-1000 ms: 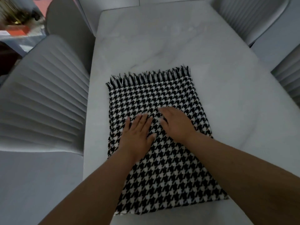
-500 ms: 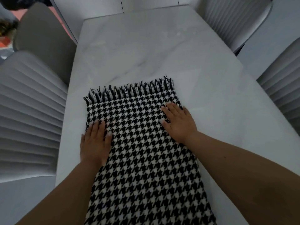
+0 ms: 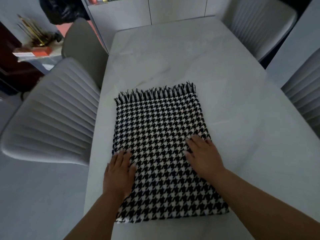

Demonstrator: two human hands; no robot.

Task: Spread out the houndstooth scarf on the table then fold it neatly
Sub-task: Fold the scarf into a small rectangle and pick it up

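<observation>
The black-and-white houndstooth scarf lies flat as a folded rectangle on the pale marble table, its fringe along the far edge. My left hand rests palm down on the scarf's left edge, fingers together and partly over the table. My right hand lies flat on the scarf near its right edge, fingers spread a little. Neither hand grips the cloth.
Pale ribbed chairs stand close on the left, far left, far right and right. A side shelf with a red box and gold sticks is at the far left.
Both hands slid outward from the scarf's middle to its side edges, then back toward me. The view has shifted; the scarf stays flat.
</observation>
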